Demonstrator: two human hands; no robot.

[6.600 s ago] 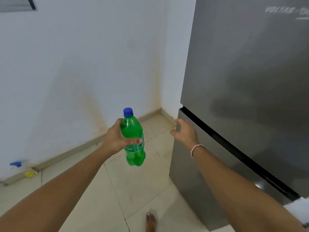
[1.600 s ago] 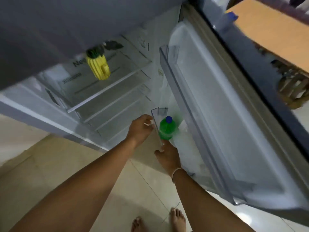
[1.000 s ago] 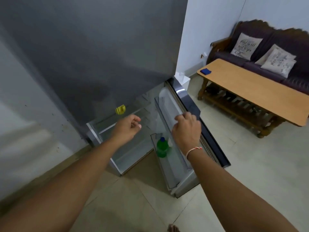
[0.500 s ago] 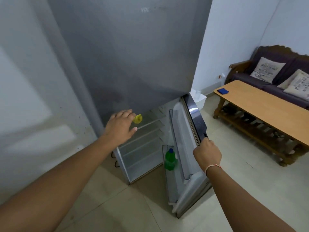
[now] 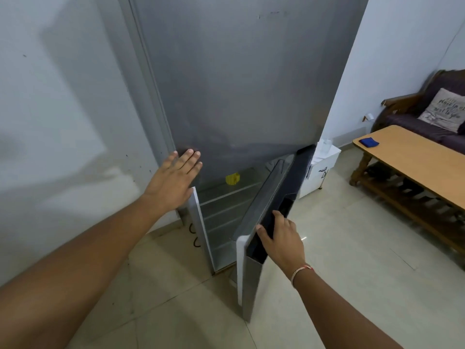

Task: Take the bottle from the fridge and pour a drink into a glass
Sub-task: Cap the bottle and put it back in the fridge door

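The fridge [image 5: 239, 84] is touched by the flat, straight-fingered left hand [image 5: 173, 180]. Its partly open lower door [image 5: 271, 205] is grasped at the top edge by the right hand [image 5: 281, 240]. The bottle is not visible, possibly hidden behind the door.

Grey fridge [image 5: 241, 84], lower door [image 5: 270, 205] partly open.
The tall fridge fills the frame from 10 to 1 o'clock, its upper door shut. The lower door stands ajar near centre, its dark top edge swung toward 5 o'clock, white inner lining showing. Bare wire shelves are visible inside. No bottle or glass can be made out.
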